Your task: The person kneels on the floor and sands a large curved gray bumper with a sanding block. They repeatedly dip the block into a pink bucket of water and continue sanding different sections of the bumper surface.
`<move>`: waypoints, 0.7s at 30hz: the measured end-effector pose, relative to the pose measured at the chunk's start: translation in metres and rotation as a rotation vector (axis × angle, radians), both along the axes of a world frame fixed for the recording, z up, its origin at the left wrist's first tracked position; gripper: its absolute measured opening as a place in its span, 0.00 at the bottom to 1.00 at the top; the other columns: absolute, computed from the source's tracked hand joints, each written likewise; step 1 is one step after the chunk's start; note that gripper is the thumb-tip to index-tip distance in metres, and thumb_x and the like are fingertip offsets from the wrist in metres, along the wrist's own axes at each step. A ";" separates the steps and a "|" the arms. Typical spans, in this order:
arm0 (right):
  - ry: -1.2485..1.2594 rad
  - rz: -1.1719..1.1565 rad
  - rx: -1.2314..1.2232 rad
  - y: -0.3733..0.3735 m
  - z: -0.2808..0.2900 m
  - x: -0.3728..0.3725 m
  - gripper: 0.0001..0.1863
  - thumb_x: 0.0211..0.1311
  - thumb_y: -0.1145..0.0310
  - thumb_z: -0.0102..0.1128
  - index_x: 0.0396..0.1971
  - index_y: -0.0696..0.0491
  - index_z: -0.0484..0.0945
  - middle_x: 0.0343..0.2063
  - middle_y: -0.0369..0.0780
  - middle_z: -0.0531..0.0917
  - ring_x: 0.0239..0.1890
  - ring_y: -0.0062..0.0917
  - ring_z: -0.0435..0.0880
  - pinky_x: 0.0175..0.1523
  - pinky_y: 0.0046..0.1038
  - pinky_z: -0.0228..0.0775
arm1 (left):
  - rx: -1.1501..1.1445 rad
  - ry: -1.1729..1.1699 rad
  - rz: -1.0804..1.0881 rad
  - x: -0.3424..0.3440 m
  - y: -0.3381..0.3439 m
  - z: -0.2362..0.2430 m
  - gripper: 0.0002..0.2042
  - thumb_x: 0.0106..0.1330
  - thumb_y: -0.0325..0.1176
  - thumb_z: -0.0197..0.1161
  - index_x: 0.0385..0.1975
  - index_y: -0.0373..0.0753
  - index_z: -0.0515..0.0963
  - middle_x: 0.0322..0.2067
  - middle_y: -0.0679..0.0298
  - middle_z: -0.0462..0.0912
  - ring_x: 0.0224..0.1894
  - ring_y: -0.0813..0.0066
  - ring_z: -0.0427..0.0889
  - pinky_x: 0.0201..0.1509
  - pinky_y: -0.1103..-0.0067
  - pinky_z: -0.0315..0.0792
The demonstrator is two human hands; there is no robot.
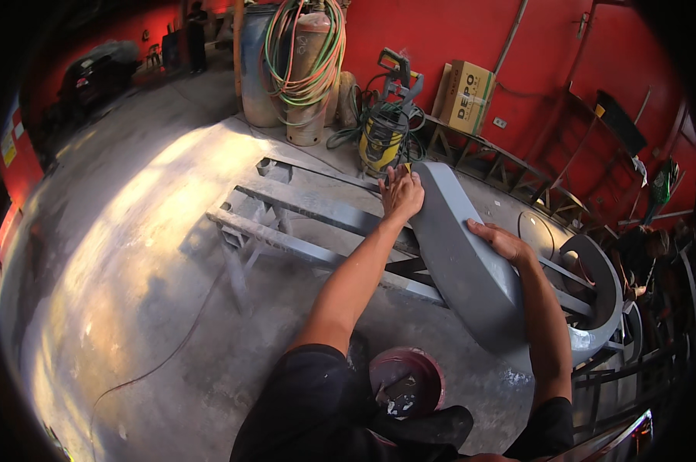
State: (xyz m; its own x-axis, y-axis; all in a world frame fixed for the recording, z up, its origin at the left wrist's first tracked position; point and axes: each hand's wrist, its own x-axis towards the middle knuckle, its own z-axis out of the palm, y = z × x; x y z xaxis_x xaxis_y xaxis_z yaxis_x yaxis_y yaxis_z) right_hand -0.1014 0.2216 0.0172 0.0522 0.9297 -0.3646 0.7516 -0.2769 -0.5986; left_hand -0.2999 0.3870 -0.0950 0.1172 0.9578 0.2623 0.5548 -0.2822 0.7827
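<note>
A long grey curved car body panel [463,254], bumper-like, lies slanted across a metal stand [309,208]. Its lower right end curls round into a hook [606,285]. My left hand [402,192] rests at the panel's far upper end, its fingers stretched out and apart. A small yellow patch shows by those fingertips; whether it is something under them or lies behind, I cannot make out. My right hand [506,242] grips the panel's right edge about midway along, with part of its fingers hidden. Below the panel, near my legs, stands a dark red bucket [439,381].
Behind the stand are a yellow and black pressure washer [383,135], a gas cylinder [306,131] hung with coiled hoses [317,77], and a cardboard box [467,96] by the red wall. Metal frames crowd the right side. A thin cable [182,346] crosses the concrete floor.
</note>
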 end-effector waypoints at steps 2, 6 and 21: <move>0.004 0.020 -0.007 0.007 0.000 0.001 0.56 0.59 0.22 0.52 0.67 0.62 0.72 0.54 0.55 0.83 0.52 0.41 0.86 0.60 0.38 0.74 | 0.146 -0.048 0.151 0.011 -0.008 0.003 0.28 0.81 0.43 0.39 0.72 0.30 0.62 0.73 0.46 0.64 0.77 0.45 0.58 0.79 0.46 0.45; 0.086 -0.005 -0.061 0.001 -0.005 0.020 0.58 0.56 0.20 0.52 0.67 0.61 0.72 0.54 0.55 0.83 0.53 0.42 0.86 0.60 0.41 0.74 | 0.357 -0.263 -0.078 0.058 -0.110 -0.034 0.29 0.82 0.41 0.40 0.75 0.28 0.55 0.75 0.42 0.59 0.78 0.47 0.55 0.81 0.51 0.41; 0.046 0.018 -0.041 -0.002 0.004 0.002 0.54 0.61 0.22 0.50 0.69 0.58 0.72 0.57 0.52 0.82 0.54 0.40 0.85 0.61 0.36 0.73 | 0.319 -0.041 -0.043 0.020 -0.021 0.012 0.22 0.80 0.39 0.41 0.64 0.30 0.71 0.65 0.42 0.73 0.67 0.44 0.72 0.74 0.49 0.56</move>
State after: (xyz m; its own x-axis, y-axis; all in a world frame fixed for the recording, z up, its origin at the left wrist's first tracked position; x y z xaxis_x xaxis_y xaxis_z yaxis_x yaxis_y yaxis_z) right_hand -0.0994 0.2195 0.0210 0.0179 0.9147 -0.4037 0.7288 -0.2884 -0.6210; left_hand -0.2795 0.3657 -0.0830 0.1386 0.8211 0.5537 0.5070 -0.5391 0.6726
